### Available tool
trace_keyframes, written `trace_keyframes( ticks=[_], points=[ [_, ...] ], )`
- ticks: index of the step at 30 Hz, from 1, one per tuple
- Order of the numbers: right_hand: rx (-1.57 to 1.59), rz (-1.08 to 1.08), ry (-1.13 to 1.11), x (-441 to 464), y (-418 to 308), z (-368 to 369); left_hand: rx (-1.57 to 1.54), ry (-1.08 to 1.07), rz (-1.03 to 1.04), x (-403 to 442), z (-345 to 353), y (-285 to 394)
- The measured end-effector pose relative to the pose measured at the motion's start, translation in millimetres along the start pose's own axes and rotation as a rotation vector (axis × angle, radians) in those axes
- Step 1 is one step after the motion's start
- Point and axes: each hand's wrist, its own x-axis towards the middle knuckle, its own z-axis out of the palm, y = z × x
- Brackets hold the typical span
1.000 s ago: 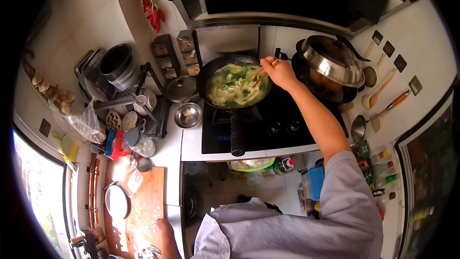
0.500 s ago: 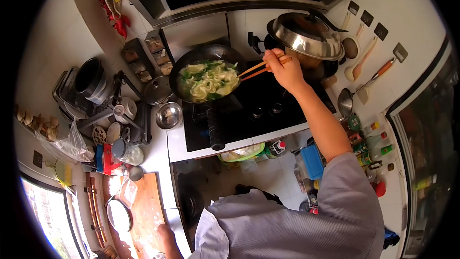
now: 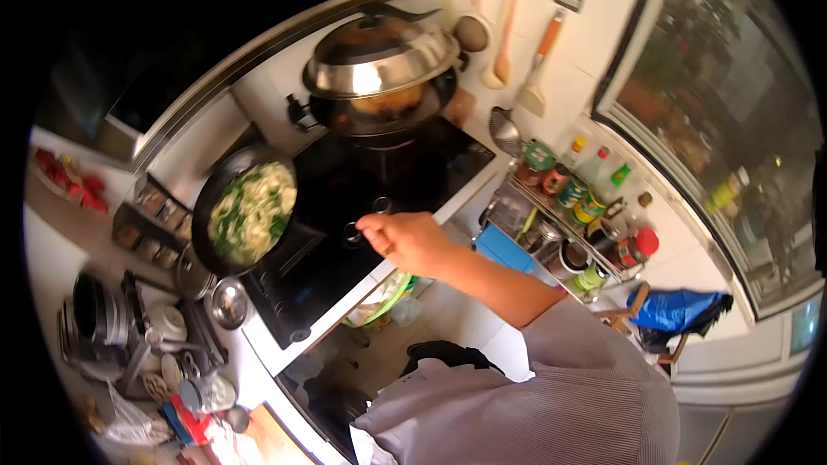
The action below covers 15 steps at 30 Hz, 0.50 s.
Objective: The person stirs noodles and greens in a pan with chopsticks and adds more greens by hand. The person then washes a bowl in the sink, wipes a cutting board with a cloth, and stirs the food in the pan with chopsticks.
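Note:
My right hand (image 3: 403,242) is closed, fingers curled together, over the front edge of the black stovetop (image 3: 413,181). Its fingertips are beside a round stove knob (image 3: 351,232); I cannot tell whether they touch it. What the fingers hold, if anything, is hidden, and no chopsticks can be made out. To the left, a black wok (image 3: 203,215) on the stove contains pale noodle-like pieces with green leaves (image 3: 254,211). Its handle (image 3: 280,310) points toward the counter's front. My left hand is out of view.
A large pot with a domed metal lid (image 3: 370,56) stands at the back. Utensils hang on the wall, including an orange-handled spatula (image 3: 544,52). Bottles (image 3: 594,181) fill a rack at right. A metal bowl (image 3: 230,303) sits left of the stove.
The view has swung right. My right hand has moved from above the wok, where it held chopsticks, to the knobs at the stove's front. My left hand has left the view.

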Motion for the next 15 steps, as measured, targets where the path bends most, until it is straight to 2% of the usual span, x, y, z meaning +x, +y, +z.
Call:
trace_keyframes(
  ticks=[2,5,11,15],
  points=[
    [0.089,0.078,-0.113,-14,16,15,-0.004,-0.030,0.053,17,-4,26],
    [-0.005,0.178,-0.357,-35,46,49,0.003,-0.062,0.127,40,-7,62],
    [-0.255,0.130,-0.548,-38,76,108,0.024,-0.110,0.205,61,-7,97],
    [-0.408,0.190,-0.706,-25,76,118,0.039,-0.141,0.222,66,-8,96]
  ],
)
